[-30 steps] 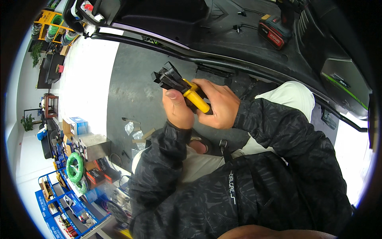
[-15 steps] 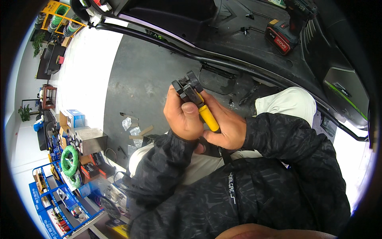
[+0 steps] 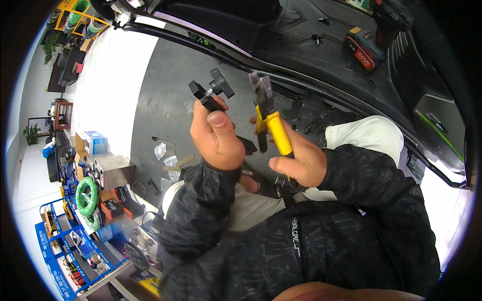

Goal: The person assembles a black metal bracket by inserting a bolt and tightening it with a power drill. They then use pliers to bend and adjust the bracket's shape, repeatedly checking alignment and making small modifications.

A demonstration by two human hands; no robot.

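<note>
My left hand is closed around a black bracket with a knob on a metal screw. The knob sticks out past my thumb, and the bracket's lower end shows below my palm. To its right, my right hand grips a pair of pliers with yellow-and-black handles. Their dark jaws point up and away from me, apart from the bracket. Both hands are above my lap, and my right fingers are partly hidden behind the handles.
A black vehicle footwell with a tubular side bar spans the top, holding a cordless tool's red-and-black battery. Plastic bags and strips lie on the grey floor. Left stand a metal box and a blue rack.
The pliers have come away from the bracket. My right hand has moved right and down with them, while my left hand has shifted slightly left with the bracket. The view has shifted a little.
</note>
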